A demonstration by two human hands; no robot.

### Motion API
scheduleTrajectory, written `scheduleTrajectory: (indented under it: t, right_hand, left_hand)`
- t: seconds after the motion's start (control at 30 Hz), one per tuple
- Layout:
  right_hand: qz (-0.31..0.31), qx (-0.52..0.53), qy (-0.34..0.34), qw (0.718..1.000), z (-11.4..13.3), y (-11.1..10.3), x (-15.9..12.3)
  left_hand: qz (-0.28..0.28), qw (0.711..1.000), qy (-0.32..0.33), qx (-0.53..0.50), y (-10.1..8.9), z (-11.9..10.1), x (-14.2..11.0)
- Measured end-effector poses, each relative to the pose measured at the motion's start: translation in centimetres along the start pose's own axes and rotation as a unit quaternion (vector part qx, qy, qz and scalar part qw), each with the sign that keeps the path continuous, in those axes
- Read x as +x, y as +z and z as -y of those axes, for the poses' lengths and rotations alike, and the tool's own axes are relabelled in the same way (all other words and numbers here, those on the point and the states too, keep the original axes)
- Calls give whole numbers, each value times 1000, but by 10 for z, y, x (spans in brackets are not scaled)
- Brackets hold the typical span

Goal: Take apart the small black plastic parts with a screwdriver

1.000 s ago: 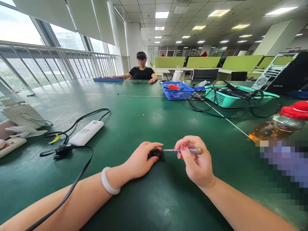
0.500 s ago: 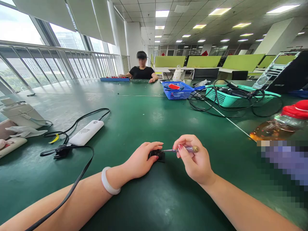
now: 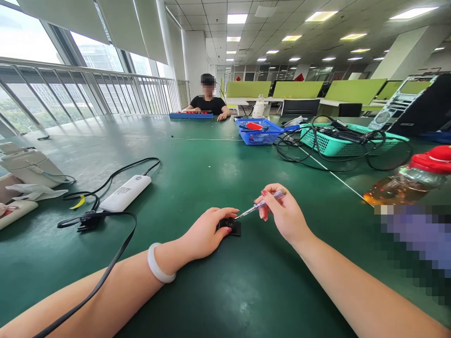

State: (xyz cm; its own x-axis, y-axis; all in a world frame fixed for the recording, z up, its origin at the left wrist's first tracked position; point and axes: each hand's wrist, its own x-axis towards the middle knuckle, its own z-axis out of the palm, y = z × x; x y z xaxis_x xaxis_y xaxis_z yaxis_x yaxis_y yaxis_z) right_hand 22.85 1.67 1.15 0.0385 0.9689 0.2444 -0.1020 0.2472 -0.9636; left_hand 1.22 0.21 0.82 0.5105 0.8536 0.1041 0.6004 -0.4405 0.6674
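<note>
On the green table (image 3: 197, 183) lies a small black block-like part (image 3: 234, 228), its exact kind too small to make out. My left hand (image 3: 207, 232) grips it between thumb and fingers, which hide much of it. A screwdriver (image 3: 259, 205) with a see-through handle is held in my right hand (image 3: 280, 206), thumb and fingers closed round the handle. Its shaft slants down to the left, and the tip is at the top of the black part; whether they touch I cannot tell.
A white power bank (image 3: 126, 193) with a black cable lies left; the cable crosses my left forearm. Farther off stand a blue basket (image 3: 260, 137), a green basket (image 3: 331, 149) with cables, and a red-lidded jar (image 3: 405, 188) at right. Another person (image 3: 207, 101) sits opposite by a blue tray (image 3: 190, 116).
My right hand has risen, tilting the screwdriver from nearly level to a steeper slant. My left hand stays on the black part. Across the table, the blue tray has moved right.
</note>
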Motion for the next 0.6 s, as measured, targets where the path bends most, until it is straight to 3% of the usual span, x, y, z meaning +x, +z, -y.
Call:
scheduleTrajectory:
  t: [0.33,0.6]
  right_hand:
    - [-42,56,122,990,-10,-8,15]
    - [73,53,98,991,-9,-9,11]
  left_hand:
    - [-3,1000,-5,-9,1,2,-1]
    - [1,1000,14,0,4,8,-1]
